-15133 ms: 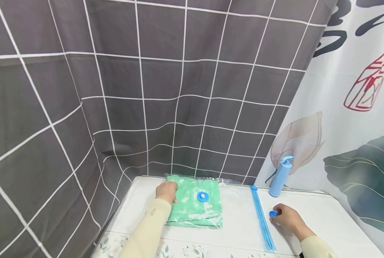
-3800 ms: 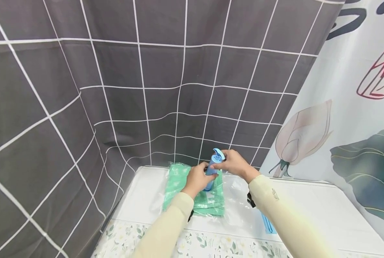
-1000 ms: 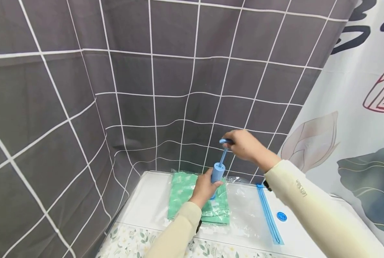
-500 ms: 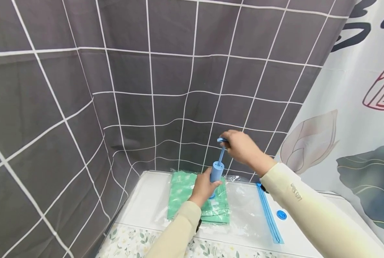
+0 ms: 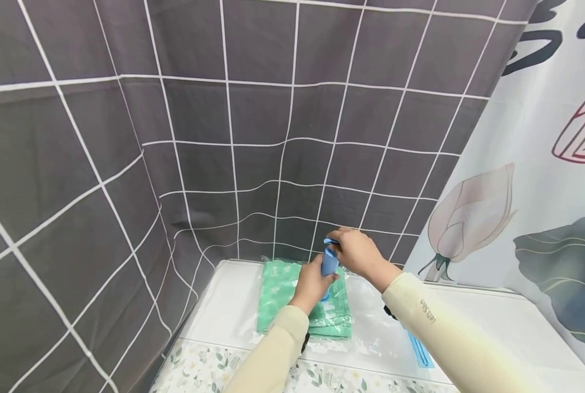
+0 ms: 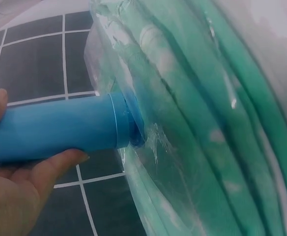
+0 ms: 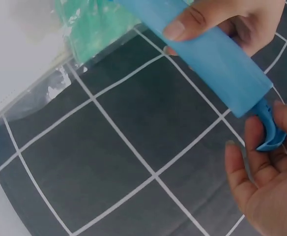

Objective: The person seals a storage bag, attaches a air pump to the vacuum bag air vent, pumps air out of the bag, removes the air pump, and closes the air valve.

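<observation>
A light-blue hand pump (image 5: 329, 263) stands on the blue valve (image 6: 136, 123) of a clear vacuum storage bag (image 5: 371, 311). Inside the bag lies a folded green cloth (image 5: 278, 289) with white patches. My left hand (image 5: 312, 284) wraps its fingers and thumb round the pump's body and holds it on the valve. With curled fingers, my right hand (image 5: 358, 252) grips the curved handle (image 7: 271, 130) at the pump's top. In the right wrist view, only a short piece of the rod shows between handle and body. The valve is mostly hidden in the head view.
The bag's blue zip strip (image 5: 421, 349) lies to the right, partly hidden under my right forearm. A white table (image 5: 494, 316) with a floral front cloth (image 5: 194, 363) bears everything. A dark grid-patterned curtain (image 5: 253, 164) hangs close behind it.
My right hand has pushed the pump's handle down, and the long rod seen earlier is now nearly all inside the body. My left hand stays on the pump. The blue cap is now hidden.
</observation>
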### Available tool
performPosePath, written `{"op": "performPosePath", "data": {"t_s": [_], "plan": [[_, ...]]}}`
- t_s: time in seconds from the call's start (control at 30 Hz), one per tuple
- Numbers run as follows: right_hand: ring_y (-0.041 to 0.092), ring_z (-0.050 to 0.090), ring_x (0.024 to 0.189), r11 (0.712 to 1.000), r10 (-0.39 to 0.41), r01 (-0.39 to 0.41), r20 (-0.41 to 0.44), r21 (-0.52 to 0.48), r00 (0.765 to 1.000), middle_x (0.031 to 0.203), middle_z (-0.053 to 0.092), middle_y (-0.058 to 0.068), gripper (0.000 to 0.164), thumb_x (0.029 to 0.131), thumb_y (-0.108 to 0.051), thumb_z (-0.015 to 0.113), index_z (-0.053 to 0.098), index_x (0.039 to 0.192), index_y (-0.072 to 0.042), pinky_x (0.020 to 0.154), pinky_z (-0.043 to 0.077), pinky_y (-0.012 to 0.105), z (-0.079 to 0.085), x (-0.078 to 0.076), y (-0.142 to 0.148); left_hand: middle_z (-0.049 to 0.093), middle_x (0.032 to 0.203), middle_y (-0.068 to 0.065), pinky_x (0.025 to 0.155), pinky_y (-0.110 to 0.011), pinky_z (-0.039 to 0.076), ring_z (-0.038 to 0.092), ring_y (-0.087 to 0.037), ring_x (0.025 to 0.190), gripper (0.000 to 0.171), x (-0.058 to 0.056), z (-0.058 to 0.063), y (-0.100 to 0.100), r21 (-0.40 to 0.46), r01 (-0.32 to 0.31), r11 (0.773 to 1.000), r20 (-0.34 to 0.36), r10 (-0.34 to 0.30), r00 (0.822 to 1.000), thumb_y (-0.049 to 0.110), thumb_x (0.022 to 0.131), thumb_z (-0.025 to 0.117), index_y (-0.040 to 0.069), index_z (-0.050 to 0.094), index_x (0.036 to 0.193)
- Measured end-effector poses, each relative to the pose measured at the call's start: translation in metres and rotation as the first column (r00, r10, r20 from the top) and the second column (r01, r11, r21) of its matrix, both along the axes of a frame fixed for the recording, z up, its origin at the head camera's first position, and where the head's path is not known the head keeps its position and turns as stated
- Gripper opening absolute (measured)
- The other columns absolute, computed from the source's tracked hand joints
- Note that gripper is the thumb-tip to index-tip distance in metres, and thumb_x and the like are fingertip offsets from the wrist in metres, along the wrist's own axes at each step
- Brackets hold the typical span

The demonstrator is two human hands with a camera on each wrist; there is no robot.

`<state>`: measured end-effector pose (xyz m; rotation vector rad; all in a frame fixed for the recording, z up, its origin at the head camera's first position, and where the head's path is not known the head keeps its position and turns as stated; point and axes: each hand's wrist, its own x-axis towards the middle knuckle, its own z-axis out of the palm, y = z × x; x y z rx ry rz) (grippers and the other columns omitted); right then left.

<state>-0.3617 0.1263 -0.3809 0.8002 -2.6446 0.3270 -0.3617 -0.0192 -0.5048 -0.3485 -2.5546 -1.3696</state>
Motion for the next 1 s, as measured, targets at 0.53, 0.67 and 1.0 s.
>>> {"op": "performPosePath", "data": {"t_s": [0.53,0.67,1.0], "plan": [[0.041,0.079,0.116,0.996,-0.038,0.036,-0.019,-0.081,0.999,0.131,0.08,0.02,0.028,0.113,-0.015,0.066,0.078,0.136,-0.001,0.103,0.065,0.063,0.112,0.005,0.016,0.083,0.127,-0.024,0.101,-0.056,0.069,0.083,-0.041,0.116,0.057,0.004,0.002,0.003,-0.061,-0.011,0.998,-0.041,0.008,0.999,0.022,0.1,0.089,-0.001,0.065,0.147],[0.04,0.078,0.116,0.995,-0.059,0.057,-0.031,-0.084,0.998,0.133,0.079,0.02,0.029,0.115,-0.015,0.064,0.076,0.138,-0.002,0.102,0.063,0.062,0.133,0.01,0.013,0.083,0.128,-0.024,0.102,-0.057,0.069,0.083,-0.042,0.117,0.056,0.004,-0.001,0.003,-0.055,-0.001,0.998,-0.046,-0.001,0.999,0.022,0.101,0.089,0.0,0.064,0.146],[0.034,0.079,0.103,0.993,-0.045,0.036,-0.082,-0.109,0.996,0.12,0.08,0.018,0.023,0.11,-0.011,0.071,0.079,0.13,0.0,0.095,0.067,0.056,0.076,0.005,0.0,0.084,0.125,-0.024,0.101,-0.056,0.069,0.084,-0.041,0.114,0.057,0.002,0.001,-0.001,-0.045,-0.016,0.999,-0.047,0.014,0.999,0.024,0.099,0.091,0.001,0.066,0.145]]}}
